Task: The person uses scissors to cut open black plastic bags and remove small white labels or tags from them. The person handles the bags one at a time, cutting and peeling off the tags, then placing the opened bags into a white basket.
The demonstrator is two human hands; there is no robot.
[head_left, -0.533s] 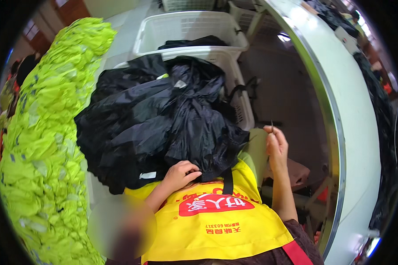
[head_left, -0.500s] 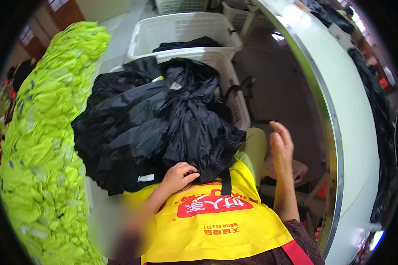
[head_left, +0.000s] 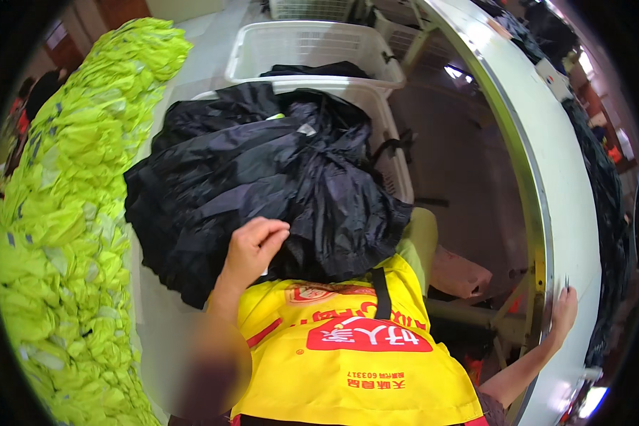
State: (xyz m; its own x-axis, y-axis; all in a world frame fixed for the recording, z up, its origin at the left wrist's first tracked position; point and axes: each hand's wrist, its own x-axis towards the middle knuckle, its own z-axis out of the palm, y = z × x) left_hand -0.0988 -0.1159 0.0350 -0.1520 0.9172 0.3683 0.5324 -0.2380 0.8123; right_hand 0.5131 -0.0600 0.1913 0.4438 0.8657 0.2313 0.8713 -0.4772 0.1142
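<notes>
Black fabric (head_left: 263, 177), a big crumpled heap of thin dark garments, sits piled over the nearer white laundry basket (head_left: 390, 142), spilling past its rim toward the person's chest. The left hand (head_left: 252, 245) rests on the near edge of that heap, fingers (head_left: 270, 228) curled and pressed into the cloth; whether they actually pinch a fold I cannot tell. What has changed is the right hand (head_left: 562, 307): half a second ago it was raised just beside the heap, near the basket's corner; now it has swung well out to the curved white table edge (head_left: 547, 213), fingers spread and touching the rim, holding nothing I can make out. So only one hand is on the fabric at present. A yellow apron (head_left: 355, 355) lies below both hands. Beyond the left fingers, a second white basket (head_left: 263, 50) holds more dark cloth. Left of them runs a long bank of bright yellow-green garments (head_left: 64, 213), crowding that side closely.
</notes>
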